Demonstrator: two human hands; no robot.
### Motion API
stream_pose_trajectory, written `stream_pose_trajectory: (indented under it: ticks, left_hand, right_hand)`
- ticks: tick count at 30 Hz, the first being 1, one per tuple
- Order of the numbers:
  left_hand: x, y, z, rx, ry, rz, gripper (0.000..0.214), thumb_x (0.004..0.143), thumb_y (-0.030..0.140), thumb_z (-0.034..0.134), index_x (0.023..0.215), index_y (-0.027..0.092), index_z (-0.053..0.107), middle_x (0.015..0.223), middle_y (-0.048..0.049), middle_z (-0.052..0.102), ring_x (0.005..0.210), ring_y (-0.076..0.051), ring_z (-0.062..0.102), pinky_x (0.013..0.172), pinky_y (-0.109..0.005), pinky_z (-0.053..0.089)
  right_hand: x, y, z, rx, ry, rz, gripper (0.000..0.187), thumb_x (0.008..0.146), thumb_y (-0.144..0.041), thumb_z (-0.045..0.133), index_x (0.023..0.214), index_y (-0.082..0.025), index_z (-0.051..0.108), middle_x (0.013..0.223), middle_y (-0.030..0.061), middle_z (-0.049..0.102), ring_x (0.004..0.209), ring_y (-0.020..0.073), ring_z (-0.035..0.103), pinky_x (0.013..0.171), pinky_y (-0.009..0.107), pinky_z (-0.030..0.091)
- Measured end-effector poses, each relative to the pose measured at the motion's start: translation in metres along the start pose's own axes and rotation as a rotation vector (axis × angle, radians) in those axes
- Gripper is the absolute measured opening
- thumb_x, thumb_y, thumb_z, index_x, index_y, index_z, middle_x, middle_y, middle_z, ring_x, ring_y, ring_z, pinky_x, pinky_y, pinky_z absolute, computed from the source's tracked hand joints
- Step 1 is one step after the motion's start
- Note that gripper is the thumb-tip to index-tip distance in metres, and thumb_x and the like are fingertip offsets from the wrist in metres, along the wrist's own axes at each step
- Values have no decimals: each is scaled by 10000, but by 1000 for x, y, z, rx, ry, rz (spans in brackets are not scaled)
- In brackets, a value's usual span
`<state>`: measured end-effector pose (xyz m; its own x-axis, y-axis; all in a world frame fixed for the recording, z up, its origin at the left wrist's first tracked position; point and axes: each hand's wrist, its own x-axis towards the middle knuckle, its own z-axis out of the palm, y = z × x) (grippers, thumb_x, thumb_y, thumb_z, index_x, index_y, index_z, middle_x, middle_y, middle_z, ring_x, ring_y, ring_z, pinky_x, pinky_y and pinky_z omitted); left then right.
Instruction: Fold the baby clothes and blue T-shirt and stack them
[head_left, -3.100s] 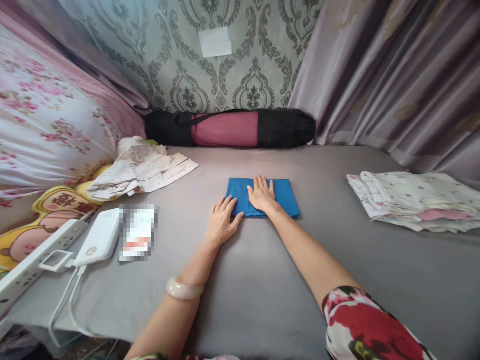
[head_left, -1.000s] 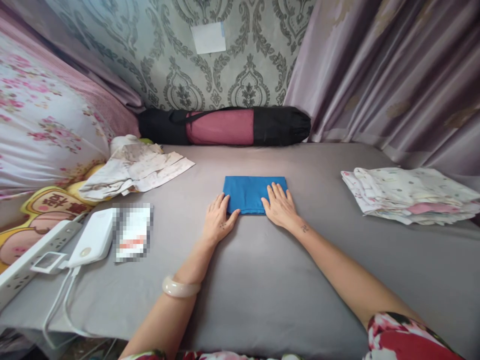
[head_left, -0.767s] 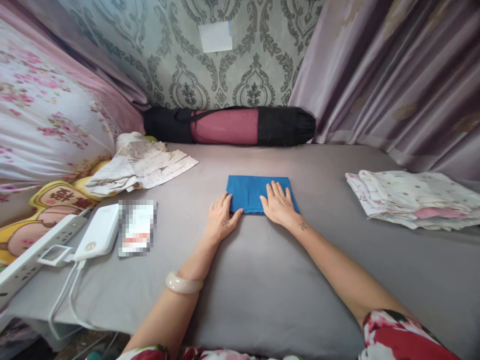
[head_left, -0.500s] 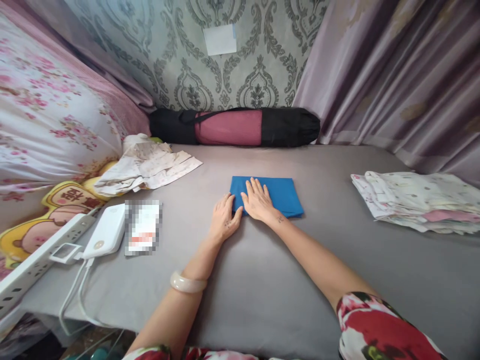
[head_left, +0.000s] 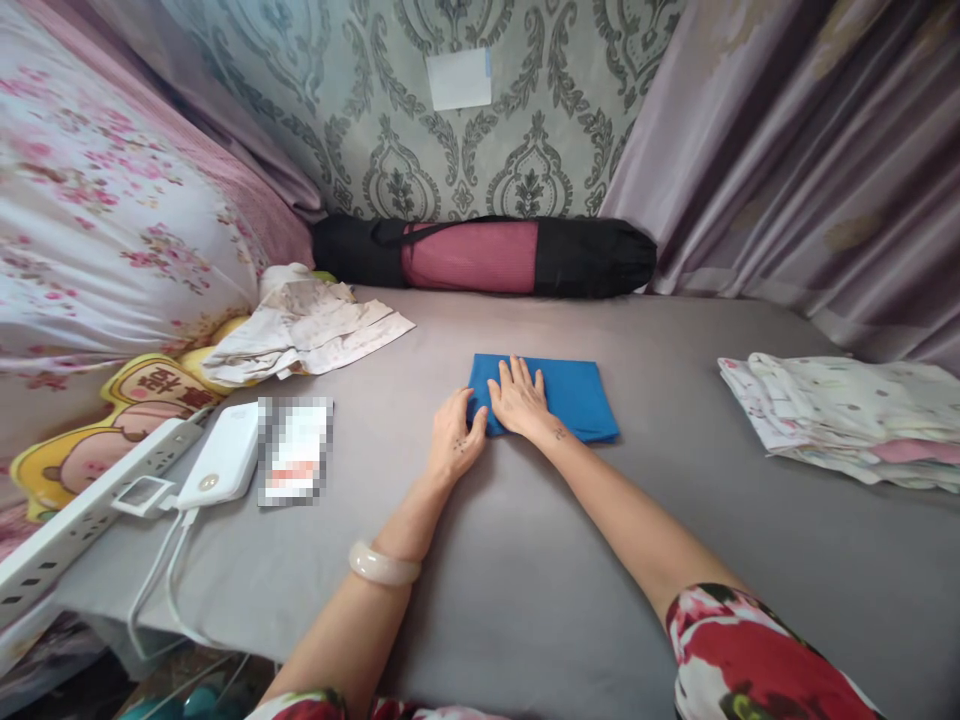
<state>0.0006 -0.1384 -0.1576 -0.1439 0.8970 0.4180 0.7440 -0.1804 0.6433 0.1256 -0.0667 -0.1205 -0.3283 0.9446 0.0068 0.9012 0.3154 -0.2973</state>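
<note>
A folded blue cloth (head_left: pixel 576 398) lies flat on the grey-covered surface in front of me. My right hand (head_left: pixel 520 397) rests palm down on its left half, fingers stretched and a little spread. At the cloth's left edge is my left hand (head_left: pixel 456 437), its thumb apart from its bent fingers. The thumb reaches the cloth's near left corner, and the tips of the other fingers are partly hidden. A pale bangle (head_left: pixel 384 565) circles my left forearm.
A black and pink rolled bag (head_left: pixel 469 257) lies along the wall. Folded patterned clothes (head_left: pixel 847 415) sit at right, a crumpled pale cloth (head_left: pixel 315 325) at left. Near the left edge are a white power bank (head_left: pixel 225 455) with cables, a power strip (head_left: pixel 97 510) and a blurred-out item (head_left: pixel 298 450).
The whole view has shifted slightly, so things sit a bit farther right. Both hands keep nearly the same places on the blue cloth, which looks unchanged.
</note>
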Motion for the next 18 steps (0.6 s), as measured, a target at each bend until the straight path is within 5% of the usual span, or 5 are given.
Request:
stream_pose_trajectory:
  ticks: [9, 18]
  left_hand:
    - [4, -5, -5, -1, 244, -183, 255, 871, 164, 422, 1060, 159, 592, 1034, -127, 676, 1024, -237, 635, 959, -423, 490]
    - [5, -4, -11, 6, 267, -261, 286, 869, 131, 371, 1038, 151, 600, 1034, -139, 672, 1046, -241, 628, 969, -419, 479]
  right_hand:
    - [27, -18, 8, 10, -6, -119, 608, 1005, -378, 216, 1526, -72, 281, 1619, 125, 192, 1497, 253, 110, 1200, 483, 73]
    - [31, -18, 6, 0, -78, -109, 591, 998, -362, 239, 1518, -91, 314, 1615, 114, 217, 1494, 269, 117, 1197, 505, 73]
